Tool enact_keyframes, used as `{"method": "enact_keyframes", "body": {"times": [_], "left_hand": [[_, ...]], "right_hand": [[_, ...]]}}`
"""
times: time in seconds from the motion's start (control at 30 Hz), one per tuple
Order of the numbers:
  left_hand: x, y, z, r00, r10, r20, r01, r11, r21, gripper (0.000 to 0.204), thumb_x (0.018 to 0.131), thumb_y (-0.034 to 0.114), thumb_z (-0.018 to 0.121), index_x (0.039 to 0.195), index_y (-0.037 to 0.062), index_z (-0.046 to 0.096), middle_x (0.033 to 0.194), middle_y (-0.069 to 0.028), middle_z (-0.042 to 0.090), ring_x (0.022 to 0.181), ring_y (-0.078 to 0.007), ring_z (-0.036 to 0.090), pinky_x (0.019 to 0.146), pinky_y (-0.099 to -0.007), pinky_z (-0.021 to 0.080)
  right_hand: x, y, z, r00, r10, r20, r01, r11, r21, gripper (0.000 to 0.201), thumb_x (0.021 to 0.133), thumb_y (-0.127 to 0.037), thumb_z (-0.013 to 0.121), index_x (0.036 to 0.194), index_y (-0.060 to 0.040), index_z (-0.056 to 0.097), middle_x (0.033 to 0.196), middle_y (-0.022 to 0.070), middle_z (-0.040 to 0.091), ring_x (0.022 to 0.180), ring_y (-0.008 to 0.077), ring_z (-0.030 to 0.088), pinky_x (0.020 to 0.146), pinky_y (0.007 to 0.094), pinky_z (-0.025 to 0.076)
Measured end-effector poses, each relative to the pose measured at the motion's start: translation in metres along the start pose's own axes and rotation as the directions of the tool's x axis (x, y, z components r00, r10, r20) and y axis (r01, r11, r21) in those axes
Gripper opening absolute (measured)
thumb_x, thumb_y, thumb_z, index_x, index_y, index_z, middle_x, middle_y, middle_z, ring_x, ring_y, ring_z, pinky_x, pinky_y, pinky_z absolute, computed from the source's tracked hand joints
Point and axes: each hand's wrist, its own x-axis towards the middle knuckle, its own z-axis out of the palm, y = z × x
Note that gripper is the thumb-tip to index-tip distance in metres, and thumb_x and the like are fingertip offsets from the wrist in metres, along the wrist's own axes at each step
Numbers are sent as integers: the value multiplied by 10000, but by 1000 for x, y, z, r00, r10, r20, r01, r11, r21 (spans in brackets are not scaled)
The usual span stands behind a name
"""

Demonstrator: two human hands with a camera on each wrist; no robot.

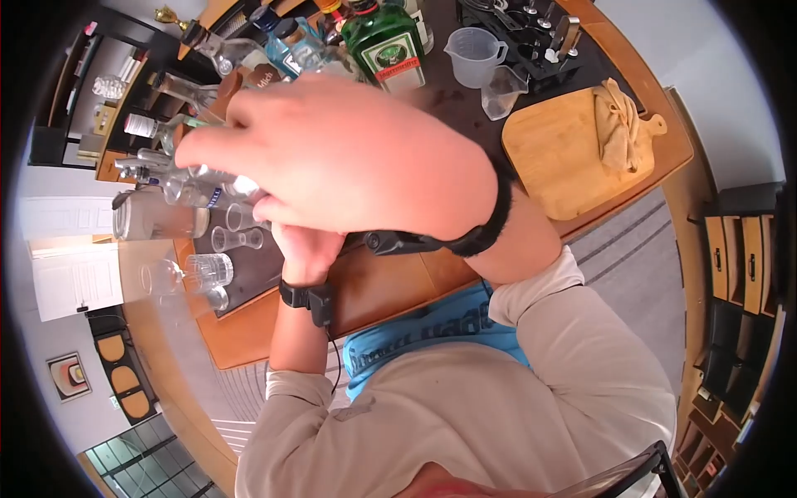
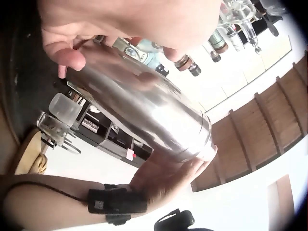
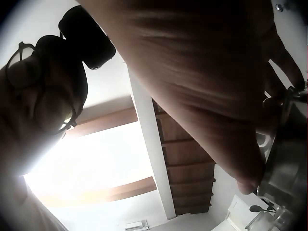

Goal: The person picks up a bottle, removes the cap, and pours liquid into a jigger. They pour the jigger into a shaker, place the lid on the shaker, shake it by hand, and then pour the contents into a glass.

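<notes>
A shiny metal cocktail shaker [image 2: 144, 101] spans the gap between both hands in the left wrist view. My left hand [image 2: 120, 19] grips one end, its thumb and fingertips curled round the metal. At the opposite end my right hand [image 2: 161, 173] holds the shaker, palm against its side and fingers over the tip. In the head view the right hand [image 1: 290, 158] lies across the front and covers most of the shaker and of the left hand [image 1: 303, 247]. The right wrist view shows the dark underside of the right hand [image 3: 207, 86] beside the shaker's side [image 3: 288, 159].
Close behind the hands stand several bottles, among them a green Jägermeister bottle [image 1: 386, 46]. Glasses and a jigger-shaped glass [image 1: 237, 239] are at the left. Rightward are a plastic measuring jug [image 1: 473, 58], a wooden board [image 1: 548, 149] with a folded cloth [image 1: 617, 129], and bar tools [image 1: 569, 37].
</notes>
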Motion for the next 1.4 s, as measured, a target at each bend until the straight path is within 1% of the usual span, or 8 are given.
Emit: {"method": "enact_keyframes", "body": {"times": [0.27, 0.43, 0.67, 0.77, 1.07, 1.2, 1.27, 1.4], "left_hand": [[-16, 16, 41, 974, 7, -225, 92, 901, 424, 688, 1095, 661, 443, 1480, 101, 552, 1396, -91, 658, 1266, -247, 659, 861, -378, 627], [-20, -21, 84, 618, 506, -602, -43, 786, 617, 757, 1076, 703, 403, 1442, 57, 551, 1306, -149, 712, 1064, -315, 742, 507, -329, 539], [-71, 29, 46, 879, 137, -457, 92, 892, 443, 864, 1055, 775, 380, 1543, 70, 490, 1455, -178, 647, 1204, -412, 691, 644, -339, 537], [-49, -10, 65, 644, 676, -358, -236, 621, 747, 706, 1120, 656, 369, 1599, 141, 435, 1479, -67, 636, 1239, -280, 675, 820, -358, 646], [-79, 34, 59, 867, 264, -422, -17, 863, 505, 794, 1070, 751, 388, 1499, 96, 513, 1332, -151, 696, 1202, -297, 696, 650, -324, 556], [-40, -15, 94, 574, 743, -345, -260, 565, 783, 719, 1103, 647, 414, 1515, 64, 504, 1414, -83, 670, 1198, -234, 687, 763, -343, 637], [-88, 38, 43, 890, 327, -317, -36, 743, 668, 769, 1087, 704, 396, 1505, 68, 503, 1425, -77, 654, 1196, -234, 680, 725, -320, 601], [-78, 25, 55, 826, 355, -437, 1, 775, 632, 829, 1069, 760, 362, 1516, 73, 487, 1405, -81, 656, 1172, -192, 679, 636, -284, 513]], "right_hand": [[3, -9, -10, 996, 80, -41, -81, 996, -27, 570, 809, -172, 861, 1320, -134, 612, 965, 142, 666, 865, 352, 733, 723, 452, 598], [6, -31, 5, 999, -50, -23, 52, 995, 88, 548, 826, -206, 860, 1323, -152, 636, 936, 111, 668, 844, 337, 722, 751, 462, 594], [9, -33, 26, 996, 54, -70, -61, 993, -105, 607, 845, -233, 843, 1387, -136, 588, 997, 100, 670, 865, 317, 686, 792, 455, 547], [5, -59, 41, 978, -197, -74, 202, 976, 77, 579, 858, -245, 823, 1394, -246, 604, 1052, 66, 630, 945, 303, 673, 857, 465, 527], [16, -45, 28, 998, 17, -59, -12, 997, 76, 613, 822, -205, 854, 1364, -137, 576, 1128, 119, 663, 1004, 343, 688, 883, 471, 545], [9, -65, 37, 973, -224, -49, 228, 970, 83, 639, 788, -215, 868, 1368, -190, 603, 1153, 100, 623, 1005, 316, 659, 890, 479, 546], [13, -55, 37, 992, -85, -92, 90, 994, 54, 627, 805, -219, 858, 1375, -176, 600, 1146, 104, 640, 1017, 324, 674, 890, 480, 546], [15, -46, 43, 988, -53, -144, 49, 998, -33, 586, 829, -223, 845, 1363, -165, 612, 1100, 88, 661, 970, 327, 686, 838, 466, 559]]}}
